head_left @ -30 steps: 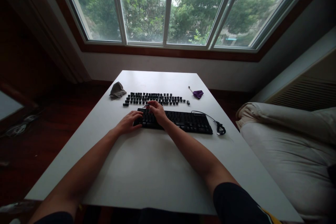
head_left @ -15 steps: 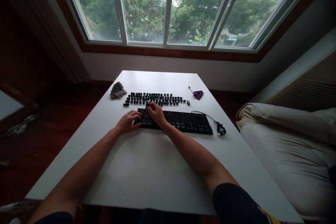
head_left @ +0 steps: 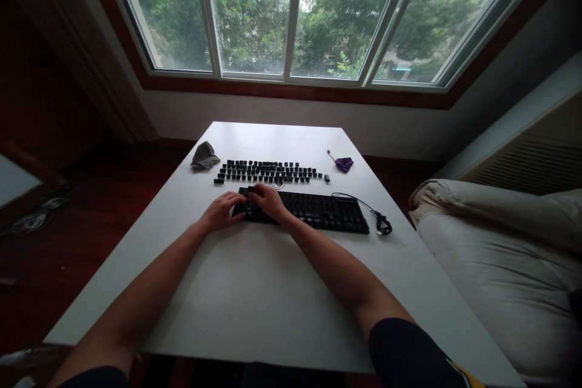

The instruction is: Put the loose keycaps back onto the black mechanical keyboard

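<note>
A black keyboard (head_left: 325,209) lies across the white table (head_left: 254,291). My left hand (head_left: 222,211) wraps round its left end, thumb at the near edge and fingers on top. My right hand (head_left: 269,200) bends over the left part of the keyboard with fingers pinched on a small black keycap (head_left: 251,189); the fingers partly cover it. Beyond the keyboard, loose black keycaps (head_left: 291,173) lie in several rows. A thin wire loop (head_left: 276,185) shows between these rows and the keyboard.
A grey cloth (head_left: 204,157) lies at the far left, and a purple cloth (head_left: 344,164) beside a thin stick-like tool (head_left: 330,154) at the far right. The keyboard's bundled cable (head_left: 383,224) rests at its right end. A beige sofa (head_left: 495,260) stands right of the table.
My right hand has come down and slightly left, bringing the keycap from above the keyboard's far edge onto its upper left part. My left hand has stayed in place.
</note>
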`<control>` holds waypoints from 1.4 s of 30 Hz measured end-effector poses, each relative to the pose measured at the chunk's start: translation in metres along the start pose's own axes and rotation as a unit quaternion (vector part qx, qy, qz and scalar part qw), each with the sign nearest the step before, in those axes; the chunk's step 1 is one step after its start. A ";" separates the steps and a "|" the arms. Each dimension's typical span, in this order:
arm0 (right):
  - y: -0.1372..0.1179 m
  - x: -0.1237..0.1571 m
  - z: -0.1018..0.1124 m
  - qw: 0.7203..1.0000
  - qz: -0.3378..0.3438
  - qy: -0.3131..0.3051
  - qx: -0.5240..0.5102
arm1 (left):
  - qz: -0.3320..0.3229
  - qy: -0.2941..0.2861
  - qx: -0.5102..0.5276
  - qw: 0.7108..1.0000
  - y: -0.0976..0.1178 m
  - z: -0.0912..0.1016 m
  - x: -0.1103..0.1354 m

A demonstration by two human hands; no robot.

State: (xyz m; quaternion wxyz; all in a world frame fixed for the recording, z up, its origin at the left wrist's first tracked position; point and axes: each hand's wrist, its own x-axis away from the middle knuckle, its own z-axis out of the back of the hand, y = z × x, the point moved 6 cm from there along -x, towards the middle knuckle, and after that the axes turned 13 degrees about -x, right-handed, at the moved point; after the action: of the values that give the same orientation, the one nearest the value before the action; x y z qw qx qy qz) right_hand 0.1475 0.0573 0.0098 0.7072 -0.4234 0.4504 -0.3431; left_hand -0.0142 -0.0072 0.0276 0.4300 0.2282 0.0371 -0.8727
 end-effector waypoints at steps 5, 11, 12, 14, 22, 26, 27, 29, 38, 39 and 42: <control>-0.006 0.000 -0.002 0.997 0.018 -0.069 0.022 | 0.001 -0.001 -0.001 1.000 -0.001 -0.002 0.000; -0.016 0.006 -0.005 0.986 0.092 -0.098 0.095 | 0.000 -0.007 -0.005 1.000 -0.002 -0.004 0.000; -0.019 0.008 -0.006 0.983 0.107 -0.093 0.115 | 0.000 -0.009 -0.007 1.000 -0.002 -0.004 0.000; -0.023 0.012 -0.008 0.977 0.127 -0.092 0.145 | -0.001 -0.012 -0.013 1.000 -0.003 -0.006 0.000; -0.020 0.014 -0.008 0.982 0.124 -0.066 0.130 | -0.003 -0.012 -0.006 1.000 -0.006 -0.009 0.001; -0.022 0.011 -0.006 0.990 0.108 -0.049 0.075 | 0.003 -0.021 0.004 1.000 -0.009 -0.012 0.002; -0.023 0.010 -0.004 0.993 0.100 -0.038 0.057 | 0.004 -0.021 0.007 1.000 -0.009 -0.013 0.002; -0.025 0.010 -0.002 0.995 0.092 -0.019 0.028 | 0.008 -0.018 0.010 1.000 -0.010 -0.014 0.001; -0.034 0.018 -0.006 0.996 0.089 -0.003 0.002 | 0.073 0.026 0.044 0.996 -0.017 -0.012 -0.001; -0.034 0.018 -0.006 0.996 0.085 -0.002 0.003 | 0.078 0.034 0.051 0.995 -0.018 -0.012 -0.001; -0.033 0.017 -0.006 0.998 0.070 -0.003 -0.005 | 0.082 0.048 0.067 0.993 -0.017 -0.010 -0.002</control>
State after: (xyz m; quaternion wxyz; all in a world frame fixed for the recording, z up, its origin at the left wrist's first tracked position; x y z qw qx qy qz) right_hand 0.1446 0.0274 0.0324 0.7288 -0.3950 0.4787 -0.2894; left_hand -0.0226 0.0071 0.0173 0.4817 0.3006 -0.0196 -0.8229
